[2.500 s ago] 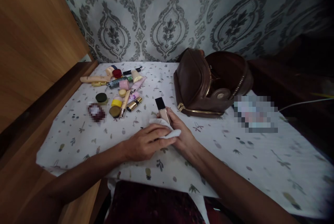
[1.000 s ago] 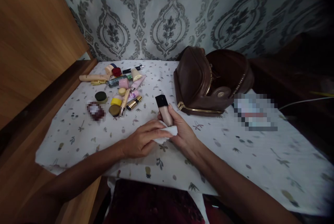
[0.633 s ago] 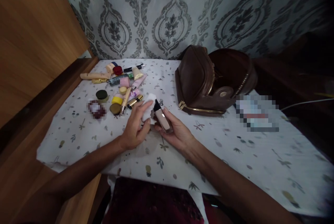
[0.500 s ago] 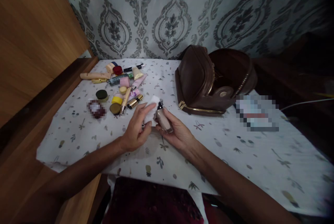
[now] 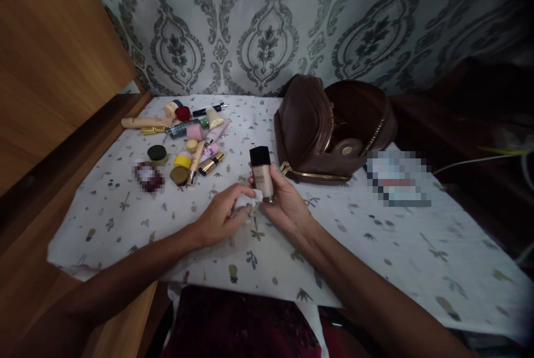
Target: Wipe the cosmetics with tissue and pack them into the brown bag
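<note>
Reference: dial centred on the bottle, 12 o'clock toward the patterned wall (image 5: 267, 46).

The bottle (image 5: 263, 181), pale beige with a black cap (image 5: 259, 156), is held above the counter (image 5: 200, 269), cap tilted slightly toward 11 o'clock. The right hand (image 5: 287, 198) grips it from 4 o'clock, thumb along the near side. The left hand (image 5: 219, 214), at 8 o'clock, pinches a crumpled white cloth (image 5: 246, 202) between thumb and fingers. The cloth lies at the bottle's 7 o'clock; whether it touches the glass cannot be determined.

A brown bag (image 5: 302, 133) stands unzipped at 2 o'clock. A gold tube (image 5: 211, 164) lies between 9 and 10 o'clock, near a jar with a yellow band (image 5: 182, 162). A dark-lidded jar (image 5: 157, 153) sits farther out in that direction. A flat, pixelated item (image 5: 398, 180) rests at 3 o'clock.
</note>
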Demonstrator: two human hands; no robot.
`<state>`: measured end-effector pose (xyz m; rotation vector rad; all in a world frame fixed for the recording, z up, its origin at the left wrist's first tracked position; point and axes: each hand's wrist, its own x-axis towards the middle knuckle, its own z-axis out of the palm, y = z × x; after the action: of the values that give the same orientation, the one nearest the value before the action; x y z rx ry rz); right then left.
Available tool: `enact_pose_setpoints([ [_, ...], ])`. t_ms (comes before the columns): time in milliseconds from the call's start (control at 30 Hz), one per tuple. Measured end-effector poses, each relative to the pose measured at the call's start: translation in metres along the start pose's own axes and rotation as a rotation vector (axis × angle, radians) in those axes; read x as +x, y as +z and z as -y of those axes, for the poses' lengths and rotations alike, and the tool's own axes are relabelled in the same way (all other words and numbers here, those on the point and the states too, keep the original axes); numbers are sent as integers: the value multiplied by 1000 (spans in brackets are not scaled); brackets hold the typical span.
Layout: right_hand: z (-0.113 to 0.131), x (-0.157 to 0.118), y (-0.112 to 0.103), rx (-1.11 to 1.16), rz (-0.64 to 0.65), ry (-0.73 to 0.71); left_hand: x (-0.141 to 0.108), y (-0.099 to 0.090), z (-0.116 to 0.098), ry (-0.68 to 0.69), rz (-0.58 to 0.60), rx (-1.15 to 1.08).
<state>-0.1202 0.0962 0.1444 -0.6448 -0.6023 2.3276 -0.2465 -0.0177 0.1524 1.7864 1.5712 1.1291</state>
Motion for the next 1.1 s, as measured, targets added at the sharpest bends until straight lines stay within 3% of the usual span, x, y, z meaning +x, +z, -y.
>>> enact_pose_setpoints([
  [100, -1, -2, 3, -57, 67, -53, 1, 1, 1, -167, -41, -95],
  [300, -8, -10, 11, -157, 136, -39, 8, 3, 8, -114, -60, -333],
  [500, -2, -16, 15, -260, 214, -53, 14, -5, 3, -262, -12, -447],
  [600, 10, -18, 15, -415, 235, -159, 12, -9, 1, -260, 29, -453],
  [700, 28, -22, 16, -669, 218, -301, 10, -10, 0, -212, 25, -353],
  [900, 62, -42, 20, -1130, 262, -394, 4, -4, 1, -45, -93, 24],
  [1000, 60, -54, 23, -1257, 160, -419, 2, 1, 2, 69, -177, 212],
  [1100, 43, -58, 24, -1214, 51, -356, 1, 6, 6, 196, -287, 386],
])
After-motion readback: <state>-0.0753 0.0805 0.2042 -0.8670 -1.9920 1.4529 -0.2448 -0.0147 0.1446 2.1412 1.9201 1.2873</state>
